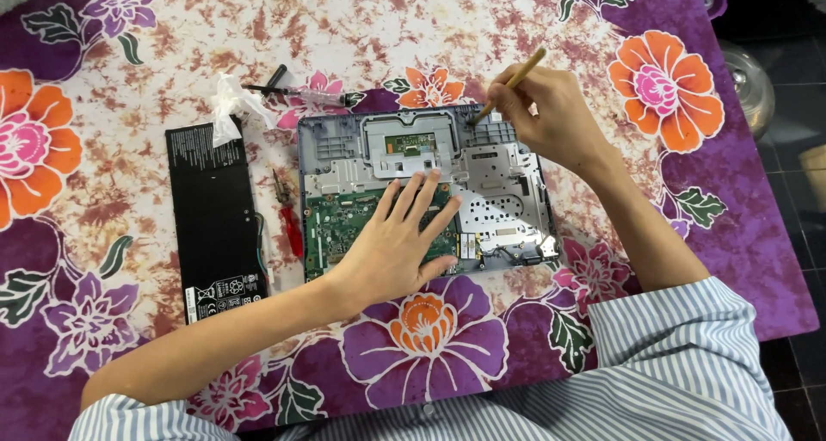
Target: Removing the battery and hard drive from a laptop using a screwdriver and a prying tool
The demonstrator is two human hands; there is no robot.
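Note:
An opened laptop base (508, 183) lies on the flowered cloth, its green circuit board (331, 226) and metal plates bare. My left hand (397, 239) rests flat on the board with the fingers spread, holding nothing. My right hand (542, 110) grips a thin tan brush handle (516, 80), whose tip touches the far right corner of the base.
A flat black battery pack (215, 209) lies left of the laptop. Red-handled pliers (290, 217) sit between them. A screwdriver (301, 92) and a crumpled clear plastic bag (231, 105) lie at the back. The table's right edge drops to a dark floor (792, 174).

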